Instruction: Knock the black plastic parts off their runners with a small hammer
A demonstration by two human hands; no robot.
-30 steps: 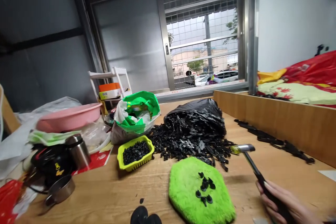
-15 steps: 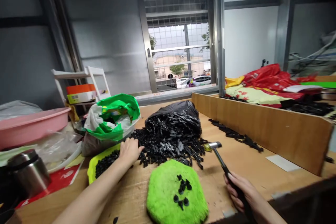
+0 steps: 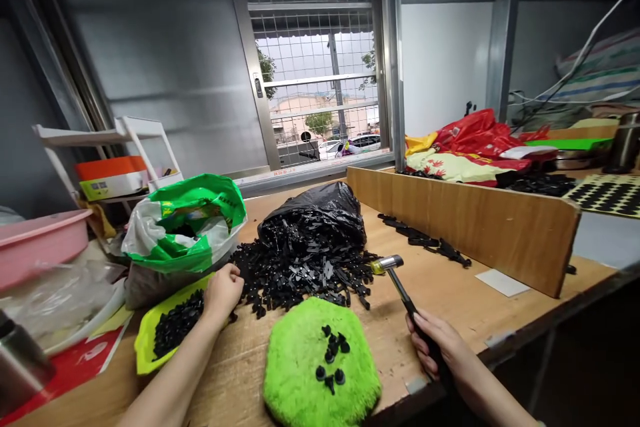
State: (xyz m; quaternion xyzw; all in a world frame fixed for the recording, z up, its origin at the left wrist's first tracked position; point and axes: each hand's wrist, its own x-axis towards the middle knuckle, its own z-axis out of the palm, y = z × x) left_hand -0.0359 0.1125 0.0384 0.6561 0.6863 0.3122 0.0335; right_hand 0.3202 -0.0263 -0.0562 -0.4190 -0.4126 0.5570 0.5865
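My right hand (image 3: 435,343) grips the black handle of a hammer (image 3: 403,287); its metal head with a yellowish face hovers beside a pile of small black plastic pieces (image 3: 310,273). At the left edge of that pile is my left hand (image 3: 223,290), fingers curled inward, and what they hold, if anything, is hidden. My left wrist passes over the rim of a yellow-green tray (image 3: 145,347) full of small black parts. Between my hands lies a fuzzy green pad (image 3: 295,360) with several small black plugs (image 3: 330,350) on it.
A black plastic bag (image 3: 340,213) spills the pile. Left of it stand a green-and-white bag (image 3: 150,240), a pink basin (image 3: 45,240) and a white rack (image 3: 145,140). A wooden divider (image 3: 460,213) borders the right side, with black strips (image 3: 425,240) and a white card (image 3: 501,282) beside it.
The view has turned to the right. My left hand has drawn slightly left along the pile's edge, its fingers more curled. The hammer stays in my right hand, held at about the same place.
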